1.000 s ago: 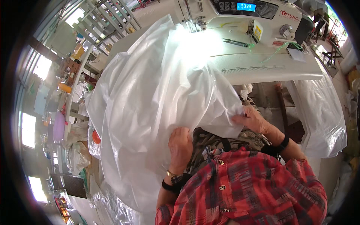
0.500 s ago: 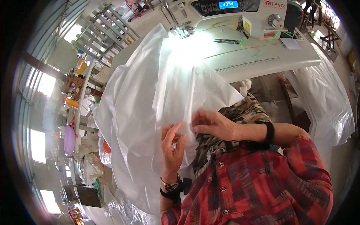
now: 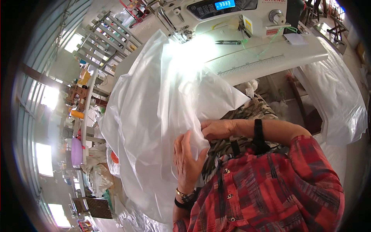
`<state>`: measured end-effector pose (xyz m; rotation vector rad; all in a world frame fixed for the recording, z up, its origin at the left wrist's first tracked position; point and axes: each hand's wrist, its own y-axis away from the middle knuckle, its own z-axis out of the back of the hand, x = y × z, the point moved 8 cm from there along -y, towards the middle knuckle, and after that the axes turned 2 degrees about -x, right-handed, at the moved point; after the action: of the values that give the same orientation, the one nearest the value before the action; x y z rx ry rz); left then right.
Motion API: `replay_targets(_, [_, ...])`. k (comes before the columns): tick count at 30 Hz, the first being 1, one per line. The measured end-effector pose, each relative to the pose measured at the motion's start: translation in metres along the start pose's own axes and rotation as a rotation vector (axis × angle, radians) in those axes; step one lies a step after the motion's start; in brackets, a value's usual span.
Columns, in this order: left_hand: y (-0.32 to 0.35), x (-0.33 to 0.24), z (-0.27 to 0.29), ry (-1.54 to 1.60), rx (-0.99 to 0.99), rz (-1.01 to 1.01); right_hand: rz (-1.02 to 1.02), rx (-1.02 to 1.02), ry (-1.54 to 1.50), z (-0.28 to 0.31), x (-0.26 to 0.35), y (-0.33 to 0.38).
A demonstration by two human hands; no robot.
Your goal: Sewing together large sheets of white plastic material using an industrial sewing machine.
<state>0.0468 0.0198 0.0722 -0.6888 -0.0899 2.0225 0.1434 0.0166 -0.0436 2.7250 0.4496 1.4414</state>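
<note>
A large sheet of translucent white plastic (image 3: pixel 143 131) hangs in folds from the sewing machine (image 3: pixel 232 25) down toward my lap. Its upper end lies under the needle area, where a bright lamp washes out the detail. My left hand (image 3: pixel 187 160) rests on the lower part of the sheet, fingers stretched upward and thumb spread away from them. At the sheet's right edge, my right hand (image 3: pixel 217 128) has its fingers curled against the plastic, and a fold hides the fingertips.
A dark pen (image 3: pixel 228 42) and green thread (image 3: pixel 266 48) lie on the machine bed. More clear plastic (image 3: pixel 336 100) drapes off the table at right. At left stand a grey metal rack (image 3: pixel 104 40) and a bench with an orange thread cone (image 3: pixel 77 114) and a purple object (image 3: pixel 76 151).
My left hand has moved slightly right and down, its fingers straightening. My right hand has lowered and curled in at the sheet's edge. The whole view has shifted a little.
</note>
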Motion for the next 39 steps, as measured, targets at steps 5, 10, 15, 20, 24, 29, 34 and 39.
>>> replay_targets(5, [0.048,0.027,0.001,-0.159,-0.068,0.093,0.153,0.180,0.276,-0.005,-0.005,-0.002])
replay_targets(10, [0.094,0.078,-0.009,-0.030,-0.066,0.390,0.740,0.248,0.915,-0.045,0.034,0.050])
replay_targets(15, [0.118,0.088,-0.019,0.017,-0.128,0.440,-0.142,0.362,0.295,-0.051,0.000,0.037])
replay_targets(20, [0.133,0.099,-0.020,-0.162,-0.288,0.474,-0.194,0.403,0.392,-0.054,-0.021,0.013])
replay_targets(24, [0.173,0.126,-0.034,-0.062,-0.381,0.665,0.147,0.458,0.700,-0.061,-0.008,0.015])
replay_targets(29, [0.196,0.150,-0.062,-0.235,-0.297,0.661,-0.096,0.293,0.262,-0.051,-0.008,0.024])
replay_targets(34, [0.213,0.188,-0.073,0.327,-0.440,0.879,-0.093,0.324,0.076,-0.052,-0.002,0.027])
replay_targets(39, [0.201,0.174,-0.002,-0.506,-0.140,0.703,0.037,0.297,0.004,-0.048,0.011,0.031])
